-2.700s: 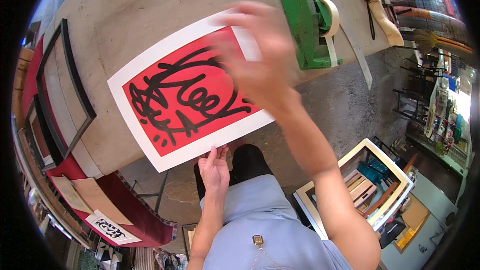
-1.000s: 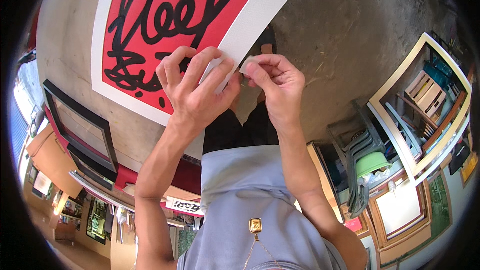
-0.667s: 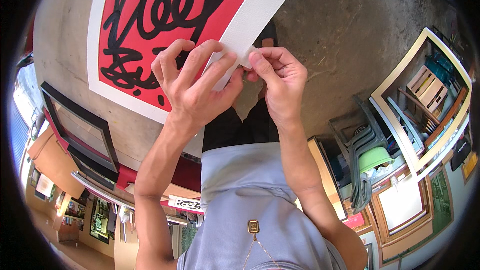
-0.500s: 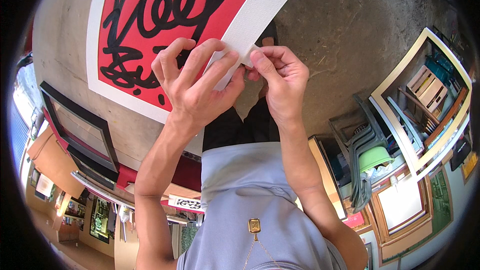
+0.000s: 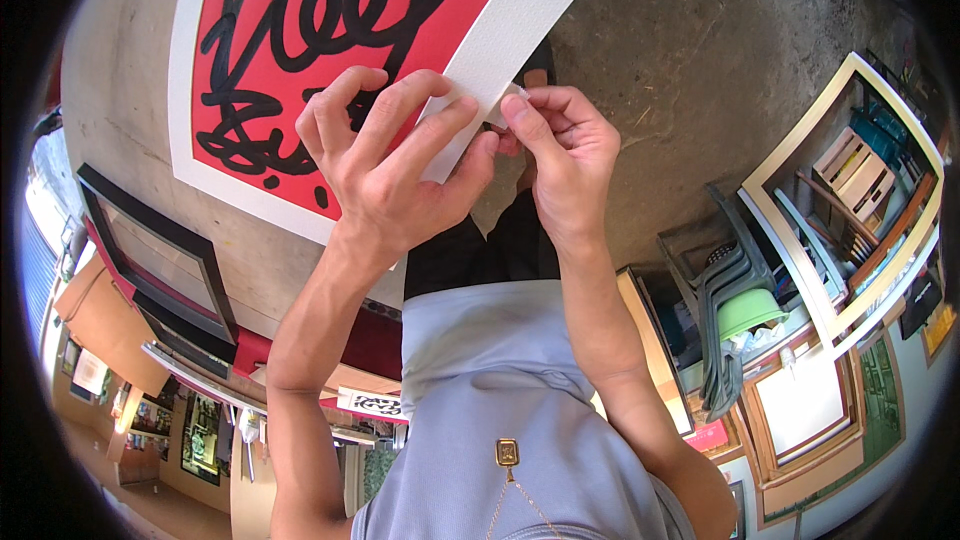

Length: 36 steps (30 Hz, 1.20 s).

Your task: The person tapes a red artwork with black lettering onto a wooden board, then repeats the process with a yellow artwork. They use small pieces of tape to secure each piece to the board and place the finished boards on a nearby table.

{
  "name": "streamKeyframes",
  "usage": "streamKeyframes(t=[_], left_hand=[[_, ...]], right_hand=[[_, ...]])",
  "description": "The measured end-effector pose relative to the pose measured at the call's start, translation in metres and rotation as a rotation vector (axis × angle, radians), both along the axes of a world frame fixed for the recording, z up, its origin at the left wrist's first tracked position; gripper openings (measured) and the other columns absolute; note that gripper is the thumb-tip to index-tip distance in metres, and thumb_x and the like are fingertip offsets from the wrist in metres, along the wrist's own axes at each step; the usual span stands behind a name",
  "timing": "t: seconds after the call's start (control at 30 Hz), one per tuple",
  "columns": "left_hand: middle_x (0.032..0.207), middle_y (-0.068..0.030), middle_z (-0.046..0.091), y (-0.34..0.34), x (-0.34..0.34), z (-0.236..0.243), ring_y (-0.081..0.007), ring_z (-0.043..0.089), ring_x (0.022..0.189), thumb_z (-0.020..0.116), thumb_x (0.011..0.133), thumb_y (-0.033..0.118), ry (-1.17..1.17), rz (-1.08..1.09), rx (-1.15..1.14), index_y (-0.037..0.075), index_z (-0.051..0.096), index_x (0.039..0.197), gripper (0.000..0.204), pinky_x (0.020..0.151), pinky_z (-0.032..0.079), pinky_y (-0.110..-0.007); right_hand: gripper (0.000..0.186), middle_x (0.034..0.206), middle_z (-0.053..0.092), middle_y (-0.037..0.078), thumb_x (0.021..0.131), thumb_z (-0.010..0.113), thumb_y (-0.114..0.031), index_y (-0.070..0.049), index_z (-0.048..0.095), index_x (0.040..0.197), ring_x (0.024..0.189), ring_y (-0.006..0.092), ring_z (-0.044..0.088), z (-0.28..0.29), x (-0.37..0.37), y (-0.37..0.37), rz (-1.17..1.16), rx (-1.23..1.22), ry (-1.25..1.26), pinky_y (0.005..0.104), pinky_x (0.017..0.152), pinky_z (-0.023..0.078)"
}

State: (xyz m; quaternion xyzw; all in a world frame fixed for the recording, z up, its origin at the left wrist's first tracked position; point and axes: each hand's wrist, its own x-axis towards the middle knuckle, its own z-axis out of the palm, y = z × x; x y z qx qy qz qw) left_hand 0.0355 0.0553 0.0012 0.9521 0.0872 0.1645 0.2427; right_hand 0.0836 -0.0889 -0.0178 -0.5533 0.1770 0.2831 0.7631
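Red paper print with black brush lines (image 5: pixel 340 58): lies beyond and to the left of the left grip, partly under its fingers, above the smooth tan desk (image 5: pixel 120 90).
Textured white card border (image 5: pixel 510 30): runs slantwise between both grips; I'd want it flat and well supported there, so it doesn't buckle.
Bare left hand (image 5: pixel 385 170): arched, fingers spread, grip part open across the border; from here I can't tell whether it clamps the card. Light, even pressure seems wise.
Bare right hand (image 5: pixel 570 150): grip pinched, thumb against forefinger, on a small pale flat piece (image 5: pixel 497 117) at the border's edge.
Pale piece: best handled by its rim and squared to that edge.
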Motion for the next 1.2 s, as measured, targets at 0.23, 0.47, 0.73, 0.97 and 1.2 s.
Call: streamKeyframes(t=[0.23, 0.47, 0.73, 0.97, 1.2], left_hand=[[0.095, 0.0100, 0.068, -0.002, 0.003, -0.006, -0.0221, 0.053, 0.103, 0.083, 0.066, 0.021, -0.028, 0.036, 0.019, 0.023, 0.072, 0.080, 0.017, 0.092, 0.030, -0.037], [0.091, 0.0114, 0.068, -0.006, 0.004, -0.004, -0.0215, 0.054, 0.102, 0.082, 0.065, 0.021, -0.030, 0.083, 0.050, 0.024, 0.072, 0.077, 0.016, 0.091, 0.028, -0.036], [0.090, 0.0116, 0.068, -0.008, 0.004, -0.005, -0.0212, 0.054, 0.101, 0.082, 0.064, 0.021, -0.042, 0.099, 0.068, 0.024, 0.072, 0.076, 0.016, 0.090, 0.028, -0.037], [0.096, 0.0077, 0.071, -0.006, 0.001, 0.003, -0.0216, 0.055, 0.106, 0.086, 0.066, 0.019, 0.050, 0.081, 0.053, 0.024, 0.078, 0.084, 0.021, 0.093, 0.031, -0.036], [0.097, 0.0078, 0.071, -0.005, 0.002, 0.004, -0.0218, 0.054, 0.107, 0.087, 0.066, 0.019, 0.065, 0.074, 0.050, 0.023, 0.078, 0.084, 0.021, 0.094, 0.031, -0.036]], right_hand=[[0.015, 0.084, 0.071, 0.008, 0.090, 0.075, -0.009, 0.003, 0.068, 0.096, 0.070, 0.0080, 0.065, 0.001, 0.001, -0.001, 0.033, -0.040, -0.023, 0.0214, 0.063, 0.054], [0.018, 0.086, 0.071, 0.007, 0.090, 0.076, -0.012, 0.003, 0.067, 0.098, 0.073, 0.0095, 0.066, 0.013, 0.002, 0.001, 0.050, -0.099, -0.029, 0.0218, 0.065, 0.054], [0.026, 0.093, 0.070, 0.008, 0.086, 0.078, -0.006, 0.002, 0.064, 0.107, 0.085, 0.0120, 0.068, 0.020, 0.002, -0.003, 0.107, -0.259, -0.154, 0.0259, 0.076, 0.056], [0.033, 0.097, 0.071, 0.013, 0.083, 0.077, 0.002, 0.001, 0.058, 0.110, 0.090, 0.0154, 0.070, 0.000, 0.013, -0.002, 0.009, 0.029, -0.147, 0.0278, 0.081, 0.057], [0.036, 0.091, 0.073, 0.014, 0.082, 0.078, 0.004, 0.001, 0.057, 0.112, 0.086, 0.0149, 0.070, -0.001, 0.015, -0.001, 0.006, -0.015, -0.176, 0.0271, 0.078, 0.056]])
